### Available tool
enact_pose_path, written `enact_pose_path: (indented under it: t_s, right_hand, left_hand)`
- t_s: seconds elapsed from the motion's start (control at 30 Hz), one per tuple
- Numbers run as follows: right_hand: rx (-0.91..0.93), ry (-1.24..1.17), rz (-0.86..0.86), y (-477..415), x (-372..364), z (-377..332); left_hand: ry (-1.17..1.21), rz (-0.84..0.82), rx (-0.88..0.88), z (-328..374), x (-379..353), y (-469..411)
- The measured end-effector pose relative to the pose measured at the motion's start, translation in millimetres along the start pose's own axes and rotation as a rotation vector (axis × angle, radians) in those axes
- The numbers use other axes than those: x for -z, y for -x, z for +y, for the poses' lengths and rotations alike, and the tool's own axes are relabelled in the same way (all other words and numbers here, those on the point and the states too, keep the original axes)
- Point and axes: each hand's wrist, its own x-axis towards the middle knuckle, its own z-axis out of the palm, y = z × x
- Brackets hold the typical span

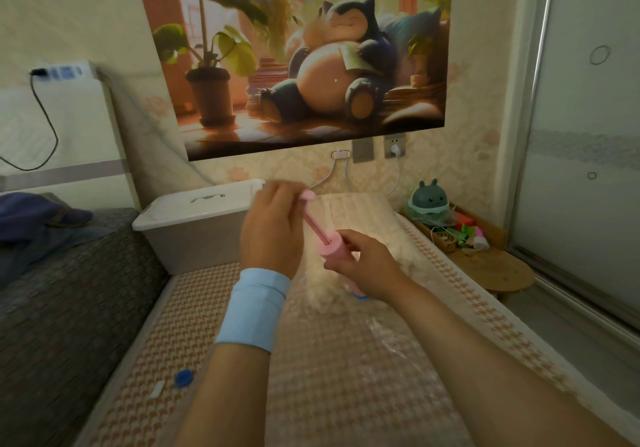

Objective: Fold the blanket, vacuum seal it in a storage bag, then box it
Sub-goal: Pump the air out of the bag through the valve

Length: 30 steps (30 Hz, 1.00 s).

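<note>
You're at the vacuum-sealing step: your left hand (273,228) grips the drawn-out plunger of the pink hand pump (333,247) and your right hand (367,263) wraps its barrel over the bagged blanket (356,214) on the bed, so next press the plunger straight down, keeping the base seated.

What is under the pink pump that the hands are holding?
The pump stands on a blue valve on the clear bag, with the fluffy white blanket inside below it. The right hand wraps the barrel, so the joint itself is mostly hidden.
</note>
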Motion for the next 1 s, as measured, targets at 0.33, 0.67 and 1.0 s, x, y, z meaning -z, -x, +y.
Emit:
enact_pose_path:
  t_s: [0.33, 0.67, 1.0]
  right_hand:
    - [0.007, -0.029, -0.002, -2.4, -15.0, 5.8]
    - [0.026, -0.045, -0.039, 0.5, -13.4, 7.8]
    - [0.017, -0.05, 0.021, -1.3, -12.9, 13.4]
  left_hand:
    - [0.16, -0.194, 0.131, -26.3, -29.2, 26.9]
    - [0.161, 0.415, 0.048, -10.7, 26.6, -16.3]
    - [0.174, -0.103, 0.136, -4.7, -18.8, 19.0]
